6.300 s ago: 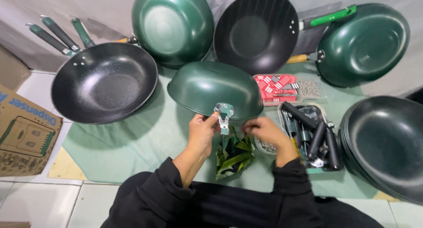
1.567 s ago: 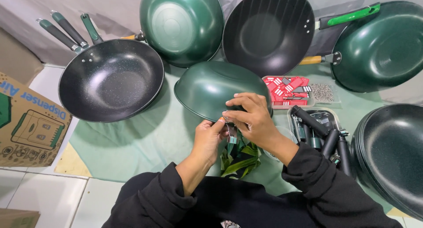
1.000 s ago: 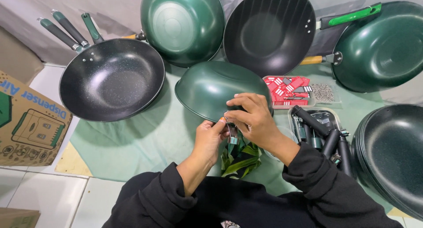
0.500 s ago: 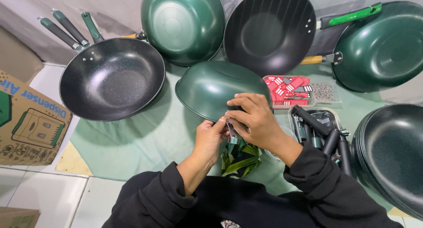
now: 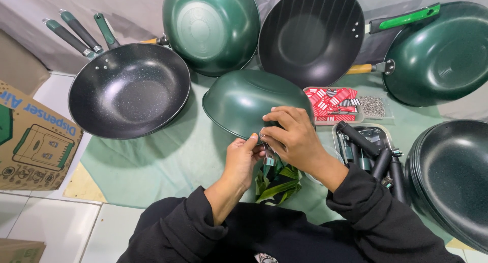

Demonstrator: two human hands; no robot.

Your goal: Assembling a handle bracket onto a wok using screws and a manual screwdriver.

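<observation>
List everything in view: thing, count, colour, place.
upturned pan: one, green, centre, under both hands
metal bracket: one, silver, at the near rim of that pan, between the hands
open pan: one, black speckled, left
propped pans: two, green and black, top centre
handled pan: one, green, top right
stacked pans: count unclear, dark, right edge
loose handles: three, green-grey, top left
handle tray: one, clear, holding dark handles, right of centre
packet tray: one, red and white packets, beside small grey screws
cardboard box: one, brown, left
cloth: one, pale green, underneath
left hand: at the bracket
right hand: on pan rim and bracket
</observation>
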